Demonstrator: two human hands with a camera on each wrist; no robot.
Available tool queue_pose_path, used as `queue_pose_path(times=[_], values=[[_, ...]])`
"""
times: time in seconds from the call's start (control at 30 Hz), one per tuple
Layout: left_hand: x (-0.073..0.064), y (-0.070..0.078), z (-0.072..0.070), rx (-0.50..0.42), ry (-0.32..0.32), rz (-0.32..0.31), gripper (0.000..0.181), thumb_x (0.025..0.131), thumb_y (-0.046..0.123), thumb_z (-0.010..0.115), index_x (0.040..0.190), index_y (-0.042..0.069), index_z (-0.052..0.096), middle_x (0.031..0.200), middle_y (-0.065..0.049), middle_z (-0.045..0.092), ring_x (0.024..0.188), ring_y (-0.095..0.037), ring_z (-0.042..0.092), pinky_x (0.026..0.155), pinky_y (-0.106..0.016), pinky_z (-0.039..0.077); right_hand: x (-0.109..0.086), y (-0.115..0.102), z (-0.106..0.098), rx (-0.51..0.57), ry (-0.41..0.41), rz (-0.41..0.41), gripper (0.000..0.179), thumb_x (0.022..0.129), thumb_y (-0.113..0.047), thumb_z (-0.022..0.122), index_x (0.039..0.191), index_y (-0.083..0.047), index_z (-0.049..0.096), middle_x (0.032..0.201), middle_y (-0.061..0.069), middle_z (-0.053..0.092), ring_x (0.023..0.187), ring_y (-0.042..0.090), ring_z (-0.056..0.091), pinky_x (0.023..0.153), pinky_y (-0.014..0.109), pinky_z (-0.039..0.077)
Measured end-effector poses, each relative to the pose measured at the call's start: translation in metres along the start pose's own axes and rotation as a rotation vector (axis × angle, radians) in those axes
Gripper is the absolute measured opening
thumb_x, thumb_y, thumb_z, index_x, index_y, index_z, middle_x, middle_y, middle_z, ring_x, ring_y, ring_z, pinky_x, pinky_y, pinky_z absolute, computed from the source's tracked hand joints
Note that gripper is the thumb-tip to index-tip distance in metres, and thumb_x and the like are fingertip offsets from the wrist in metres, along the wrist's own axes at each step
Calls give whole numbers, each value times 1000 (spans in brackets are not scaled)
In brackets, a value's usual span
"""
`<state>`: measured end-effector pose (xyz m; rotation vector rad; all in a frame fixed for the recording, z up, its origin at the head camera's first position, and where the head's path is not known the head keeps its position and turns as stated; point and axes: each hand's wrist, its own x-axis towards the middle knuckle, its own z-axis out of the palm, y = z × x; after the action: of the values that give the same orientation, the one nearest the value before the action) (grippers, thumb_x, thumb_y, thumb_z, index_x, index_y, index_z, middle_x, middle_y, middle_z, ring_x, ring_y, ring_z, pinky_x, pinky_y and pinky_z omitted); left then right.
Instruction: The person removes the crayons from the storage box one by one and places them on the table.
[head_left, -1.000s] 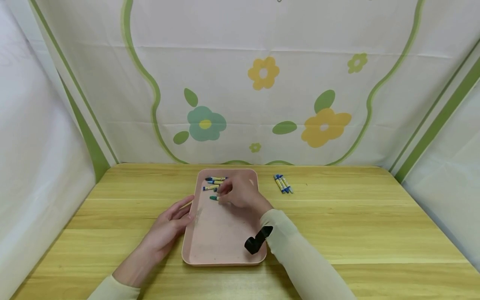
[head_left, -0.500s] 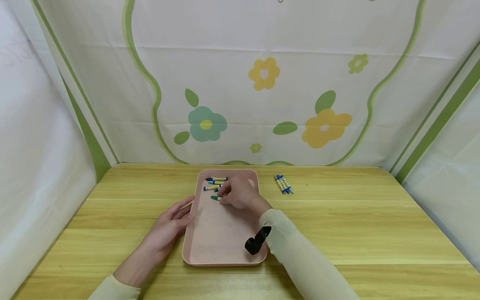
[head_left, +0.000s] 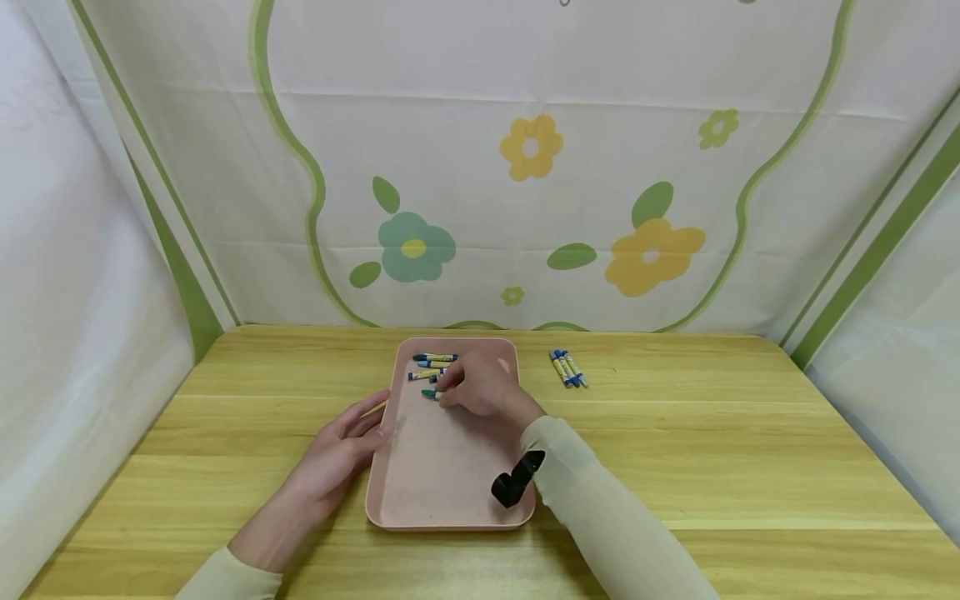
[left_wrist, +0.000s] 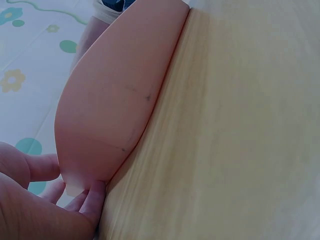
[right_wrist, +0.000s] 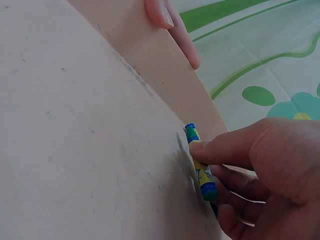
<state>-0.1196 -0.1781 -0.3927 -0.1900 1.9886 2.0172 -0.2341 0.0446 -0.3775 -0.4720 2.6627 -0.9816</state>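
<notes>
My right hand [head_left: 483, 385] is over the far part of a pink tray [head_left: 431, 475]. Between thumb and fingers it pinches a green crayon [right_wrist: 202, 173] with a yellow wrapper and blue bands, low at the tray floor. In the head view only the crayon's green end [head_left: 429, 393] shows. Beyond it, several crayons [head_left: 444, 357] lie in the tray roughly side by side, partly hidden by the right hand. The left hand [head_left: 341, 450] holds the tray's left side, thumb at the rim and other fingers against the outer wall [left_wrist: 107, 110].
On the wooden table [head_left: 712, 442], right of the tray's far end, a small group of blue crayons [head_left: 567, 368] lies side by side. A white curtain [head_left: 465, 175] with printed flowers hangs behind the table. A black camera mount [head_left: 513, 482] is on the right wrist.
</notes>
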Motion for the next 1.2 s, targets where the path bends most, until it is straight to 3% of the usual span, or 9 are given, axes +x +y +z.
queue_pose_path(times=[0.23,0.4,0.57,0.73,1.2], values=[[0,0,0,-5,-6,-3,62,108,11,57,166,19,36,174,-16,31,158,-33,37,104,-20,49,-4,-2,-6,7,26,-40,6,90,-21,86,96,-22,86,94,-8,78,86,12,64,74,25,53],[0,0,0,-7,-8,2,63,108,11,57,166,19,36,174,-16,31,158,-32,37,101,-17,49,-8,-4,-13,-32,77,-65,7,91,-22,85,97,-24,87,95,-8,79,88,10,65,78,27,55],[0,0,0,-8,-9,6,63,108,11,57,166,19,36,174,-16,31,158,-31,37,100,-15,48,-10,-3,-21,58,61,-50,11,95,-18,80,104,-22,86,100,-6,80,94,12,67,83,30,57],[0,0,0,-8,-6,7,63,108,11,57,166,18,35,174,-16,32,157,-31,37,99,-14,49,-12,-3,-27,118,51,-59,14,95,-16,80,108,-18,85,105,-3,80,93,16,67,81,30,57],[1,-1,0,-11,-2,4,63,107,9,57,166,18,36,174,-16,31,158,-32,37,97,-15,49,-15,-1,-37,125,83,-69,15,95,-15,81,109,-15,85,107,-1,80,94,15,68,81,29,58]])
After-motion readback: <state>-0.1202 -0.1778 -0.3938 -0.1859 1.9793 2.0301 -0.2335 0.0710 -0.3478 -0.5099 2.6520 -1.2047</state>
